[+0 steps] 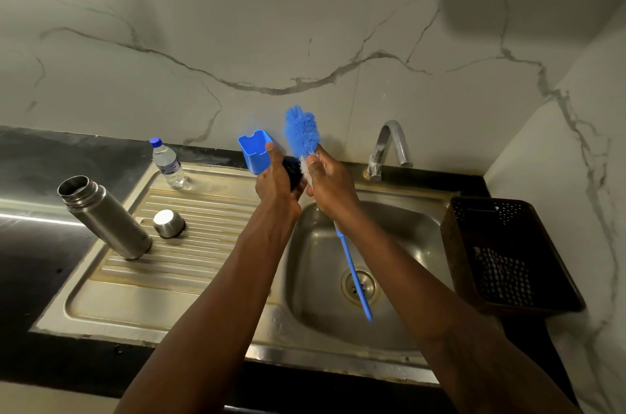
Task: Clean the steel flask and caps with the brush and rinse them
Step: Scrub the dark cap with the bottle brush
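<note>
An open steel flask (101, 217) stands on the sink's drainboard (189, 264) at the left, with a steel cap (168, 223) upside down beside it. My left hand (276, 181) grips a dark cap (294, 172) above the basin's back edge. My right hand (330, 181) holds a blue bottle brush (302, 132) just below its bristles, which point up; its long handle slants down over the basin (338, 278). The two hands are close together, and white foam shows between them.
A blue plastic holder (254, 152) sits at the back of the sink behind my left hand. A small water bottle (167, 162) stands at the drainboard's rear. The tap (389, 149) is at the back right. A dark perforated basket (508, 254) sits right of the basin.
</note>
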Demonstrator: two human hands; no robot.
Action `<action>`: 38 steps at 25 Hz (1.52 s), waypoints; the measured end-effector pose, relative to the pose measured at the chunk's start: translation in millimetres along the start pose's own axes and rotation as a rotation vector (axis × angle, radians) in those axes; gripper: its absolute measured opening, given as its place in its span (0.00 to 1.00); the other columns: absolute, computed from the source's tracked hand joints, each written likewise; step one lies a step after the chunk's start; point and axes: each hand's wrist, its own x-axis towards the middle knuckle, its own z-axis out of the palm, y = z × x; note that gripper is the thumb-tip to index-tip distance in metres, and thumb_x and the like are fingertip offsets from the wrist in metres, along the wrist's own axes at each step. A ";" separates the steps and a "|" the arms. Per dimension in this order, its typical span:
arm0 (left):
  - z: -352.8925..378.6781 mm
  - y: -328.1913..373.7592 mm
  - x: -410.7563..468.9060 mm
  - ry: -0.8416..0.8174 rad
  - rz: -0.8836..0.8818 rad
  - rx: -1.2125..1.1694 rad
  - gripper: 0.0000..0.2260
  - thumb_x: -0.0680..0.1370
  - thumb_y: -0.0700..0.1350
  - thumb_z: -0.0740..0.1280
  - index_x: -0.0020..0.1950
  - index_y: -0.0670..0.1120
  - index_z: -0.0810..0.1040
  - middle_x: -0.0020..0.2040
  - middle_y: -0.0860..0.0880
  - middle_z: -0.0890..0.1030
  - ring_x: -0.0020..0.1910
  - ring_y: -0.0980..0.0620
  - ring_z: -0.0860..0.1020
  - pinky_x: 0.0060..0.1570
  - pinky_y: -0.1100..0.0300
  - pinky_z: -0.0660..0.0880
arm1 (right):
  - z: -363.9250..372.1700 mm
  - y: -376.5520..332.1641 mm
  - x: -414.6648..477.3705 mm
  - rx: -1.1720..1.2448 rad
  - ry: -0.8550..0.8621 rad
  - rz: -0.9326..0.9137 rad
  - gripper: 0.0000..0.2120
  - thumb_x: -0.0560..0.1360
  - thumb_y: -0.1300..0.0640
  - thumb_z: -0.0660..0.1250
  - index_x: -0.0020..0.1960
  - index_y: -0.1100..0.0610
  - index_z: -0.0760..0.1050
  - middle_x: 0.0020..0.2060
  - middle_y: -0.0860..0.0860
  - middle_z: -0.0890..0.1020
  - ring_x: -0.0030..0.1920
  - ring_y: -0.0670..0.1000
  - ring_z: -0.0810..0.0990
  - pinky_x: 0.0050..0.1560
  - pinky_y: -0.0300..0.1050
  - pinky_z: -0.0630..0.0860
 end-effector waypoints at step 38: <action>-9.2 16.7 8.3 -0.209 0.119 -0.023 0.30 0.83 0.66 0.56 0.62 0.42 0.81 0.48 0.42 0.85 0.41 0.47 0.84 0.39 0.55 0.79 | 7.0 -36.6 2.7 -0.101 -0.059 -0.001 0.18 0.85 0.45 0.55 0.70 0.48 0.76 0.49 0.54 0.84 0.48 0.56 0.84 0.56 0.56 0.81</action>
